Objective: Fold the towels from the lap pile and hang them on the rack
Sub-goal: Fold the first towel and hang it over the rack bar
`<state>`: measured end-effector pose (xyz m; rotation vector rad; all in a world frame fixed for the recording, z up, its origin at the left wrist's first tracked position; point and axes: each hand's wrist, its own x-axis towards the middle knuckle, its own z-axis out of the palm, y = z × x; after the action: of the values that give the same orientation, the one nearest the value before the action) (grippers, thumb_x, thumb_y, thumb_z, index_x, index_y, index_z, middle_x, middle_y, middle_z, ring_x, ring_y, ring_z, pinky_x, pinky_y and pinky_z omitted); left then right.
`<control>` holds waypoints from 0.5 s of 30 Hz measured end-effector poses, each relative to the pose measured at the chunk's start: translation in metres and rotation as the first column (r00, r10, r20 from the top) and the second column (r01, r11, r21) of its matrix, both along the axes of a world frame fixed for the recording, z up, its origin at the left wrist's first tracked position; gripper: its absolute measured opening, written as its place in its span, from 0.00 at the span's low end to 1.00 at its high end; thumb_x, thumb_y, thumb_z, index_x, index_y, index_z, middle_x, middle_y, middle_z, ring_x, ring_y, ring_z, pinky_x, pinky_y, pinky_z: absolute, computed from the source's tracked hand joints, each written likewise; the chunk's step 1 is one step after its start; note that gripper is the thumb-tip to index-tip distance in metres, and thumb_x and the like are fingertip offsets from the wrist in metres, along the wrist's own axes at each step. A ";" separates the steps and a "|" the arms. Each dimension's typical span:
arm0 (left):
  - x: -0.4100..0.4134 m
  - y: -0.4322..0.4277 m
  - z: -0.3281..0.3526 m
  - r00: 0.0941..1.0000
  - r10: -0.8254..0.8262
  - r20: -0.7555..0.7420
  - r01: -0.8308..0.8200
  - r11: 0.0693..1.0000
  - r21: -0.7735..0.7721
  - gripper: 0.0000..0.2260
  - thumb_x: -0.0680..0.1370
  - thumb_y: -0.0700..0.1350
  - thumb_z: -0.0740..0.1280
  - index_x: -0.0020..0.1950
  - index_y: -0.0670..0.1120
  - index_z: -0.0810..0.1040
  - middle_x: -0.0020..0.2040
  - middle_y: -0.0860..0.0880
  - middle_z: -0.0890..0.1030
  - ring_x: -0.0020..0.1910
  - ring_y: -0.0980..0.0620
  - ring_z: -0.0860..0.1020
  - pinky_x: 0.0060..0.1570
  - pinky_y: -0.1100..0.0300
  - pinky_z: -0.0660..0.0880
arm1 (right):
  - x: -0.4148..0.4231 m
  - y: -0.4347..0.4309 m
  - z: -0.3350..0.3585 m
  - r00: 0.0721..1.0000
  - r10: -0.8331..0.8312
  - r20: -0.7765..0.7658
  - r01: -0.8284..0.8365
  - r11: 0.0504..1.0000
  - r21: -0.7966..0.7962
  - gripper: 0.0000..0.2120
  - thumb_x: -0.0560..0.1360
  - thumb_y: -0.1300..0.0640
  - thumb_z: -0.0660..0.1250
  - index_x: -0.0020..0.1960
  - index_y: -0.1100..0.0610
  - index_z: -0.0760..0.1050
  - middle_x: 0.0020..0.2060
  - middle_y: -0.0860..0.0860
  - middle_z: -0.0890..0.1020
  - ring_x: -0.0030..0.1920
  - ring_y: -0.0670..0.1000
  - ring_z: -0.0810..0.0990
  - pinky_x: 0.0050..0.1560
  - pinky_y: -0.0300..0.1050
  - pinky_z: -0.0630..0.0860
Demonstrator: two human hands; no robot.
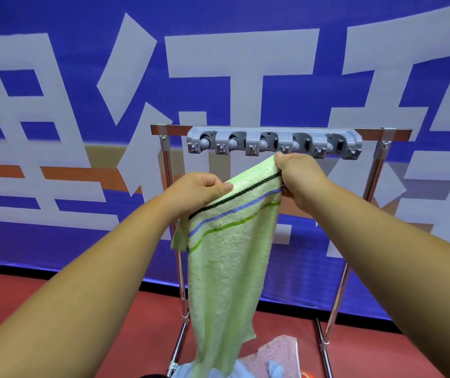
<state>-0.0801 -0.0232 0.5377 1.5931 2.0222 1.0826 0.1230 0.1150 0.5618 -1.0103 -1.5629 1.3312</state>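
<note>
We hold the green towel (232,257) in front of the rack (376,170), just below its grey hook strip (273,136). Our left grip (202,189) pinches the lower top corner and our right grip (300,178) curls round the higher one, so the striped edge slants up rightward. The towel's long axis hangs downward, ending beside the pink towel (278,350).

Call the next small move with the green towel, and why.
Probably lift the right hand to the hook just above it. It and the left hand pinch the striped edge of the green towel, and the grey hook strip right above holds nothing.
</note>
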 end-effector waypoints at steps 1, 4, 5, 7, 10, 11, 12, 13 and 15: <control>-0.005 -0.004 0.001 1.000 0.013 -0.023 -0.013 1.000 -0.015 0.18 0.79 0.65 0.71 0.44 0.50 0.85 0.34 0.57 0.82 0.32 0.58 0.77 0.40 0.59 0.75 | 0.001 0.002 0.002 1.000 -0.030 0.003 0.030 1.000 0.004 0.13 0.81 0.46 0.65 0.49 0.55 0.79 0.43 0.56 0.80 0.43 0.57 0.81 0.48 0.57 0.84; -0.021 -0.016 0.005 0.999 0.044 -0.021 -0.045 0.997 -0.058 0.21 0.79 0.65 0.71 0.46 0.47 0.84 0.34 0.53 0.81 0.32 0.53 0.78 0.35 0.56 0.77 | 0.004 0.008 0.008 0.990 -0.143 -0.002 0.143 0.990 0.011 0.15 0.79 0.44 0.64 0.46 0.56 0.77 0.41 0.56 0.80 0.43 0.58 0.80 0.55 0.61 0.83; -0.026 -0.020 0.005 0.999 0.053 -0.012 -0.053 0.996 -0.074 0.20 0.79 0.64 0.71 0.46 0.46 0.83 0.33 0.51 0.80 0.30 0.52 0.78 0.33 0.55 0.77 | 0.006 0.008 0.010 0.989 -0.147 -0.005 0.147 0.989 0.013 0.14 0.80 0.45 0.64 0.47 0.55 0.77 0.42 0.55 0.80 0.44 0.58 0.81 0.54 0.60 0.83; -0.039 -0.027 0.007 0.994 0.054 -0.099 -0.063 0.994 -0.094 0.21 0.79 0.64 0.72 0.46 0.45 0.82 0.34 0.50 0.79 0.29 0.54 0.76 0.33 0.56 0.76 | 0.006 0.011 0.014 0.978 -0.208 -0.030 0.207 0.978 -0.009 0.16 0.79 0.43 0.64 0.50 0.56 0.78 0.43 0.55 0.81 0.46 0.59 0.83 0.52 0.58 0.82; -0.056 -0.030 0.005 0.975 0.070 -0.212 -0.092 0.991 -0.096 0.18 0.79 0.62 0.72 0.46 0.46 0.83 0.39 0.49 0.83 0.35 0.55 0.78 0.40 0.56 0.75 | 0.011 0.016 0.015 0.962 -0.268 -0.056 0.266 0.963 -0.050 0.17 0.80 0.42 0.64 0.54 0.57 0.78 0.43 0.54 0.81 0.48 0.60 0.84 0.54 0.58 0.82; -0.061 -0.031 0.004 0.975 0.075 -0.209 -0.096 0.991 -0.089 0.16 0.81 0.60 0.72 0.47 0.48 0.84 0.40 0.49 0.84 0.37 0.55 0.79 0.41 0.56 0.76 | 0.013 0.017 0.015 0.963 -0.261 -0.063 0.259 0.965 -0.045 0.16 0.80 0.43 0.65 0.53 0.56 0.78 0.44 0.54 0.82 0.48 0.59 0.83 0.55 0.58 0.82; -0.065 -0.030 0.002 0.976 0.087 -0.198 -0.104 0.992 -0.075 0.13 0.82 0.57 0.71 0.47 0.49 0.84 0.41 0.50 0.85 0.38 0.54 0.80 0.42 0.55 0.77 | 0.014 0.019 0.014 0.969 -0.240 -0.060 0.238 0.971 -0.035 0.14 0.80 0.44 0.66 0.52 0.55 0.78 0.46 0.55 0.82 0.48 0.59 0.83 0.55 0.59 0.83; -0.068 -0.030 0.001 0.977 0.101 -0.187 -0.114 0.992 -0.058 0.10 0.83 0.55 0.70 0.48 0.50 0.84 0.43 0.50 0.85 0.41 0.53 0.81 0.44 0.55 0.78 | 0.016 0.020 0.013 0.976 -0.212 -0.058 0.211 0.977 -0.024 0.13 0.80 0.44 0.67 0.50 0.54 0.77 0.47 0.55 0.83 0.47 0.58 0.83 0.54 0.59 0.84; -0.070 -0.027 0.002 0.975 0.129 -0.181 -0.135 0.991 -0.021 0.06 0.84 0.49 0.68 0.50 0.52 0.84 0.46 0.51 0.85 0.46 0.51 0.81 0.48 0.54 0.78 | 0.018 0.023 0.011 0.981 -0.179 -0.080 0.176 0.983 -0.041 0.12 0.80 0.46 0.69 0.47 0.54 0.77 0.47 0.57 0.83 0.44 0.57 0.83 0.50 0.58 0.84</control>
<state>-0.1505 -0.0499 0.5393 1.6105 2.2803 0.9749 0.1410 0.1383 0.5724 -1.0757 -1.3587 1.2631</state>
